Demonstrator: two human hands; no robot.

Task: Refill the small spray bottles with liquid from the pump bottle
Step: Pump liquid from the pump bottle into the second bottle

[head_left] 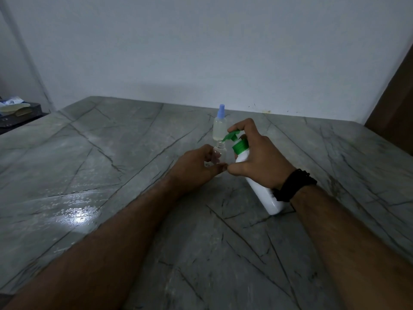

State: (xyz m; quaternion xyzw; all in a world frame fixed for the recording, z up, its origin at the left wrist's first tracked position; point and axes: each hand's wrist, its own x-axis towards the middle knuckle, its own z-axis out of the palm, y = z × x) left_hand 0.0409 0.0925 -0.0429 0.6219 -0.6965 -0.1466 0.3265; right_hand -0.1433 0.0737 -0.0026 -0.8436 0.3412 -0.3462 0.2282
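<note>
My left hand (196,168) grips a small clear spray bottle (219,153) with its cap off, standing on the marble table (111,175). My right hand (257,159) holds a white pump bottle (263,193) tilted toward it, fingers around its neck. One finger rests on top of the green pump head (232,135). The pump's nozzle tip sits right at the open mouth of the small bottle. A second small spray bottle (220,124) with a blue cap stands just behind, holding a little clear liquid.
A wet shiny patch (78,211) lies on the table at the left. A dark box with papers (17,110) sits beyond the table's far left corner. A white wall runs along the back and a brown panel (393,104) stands at right.
</note>
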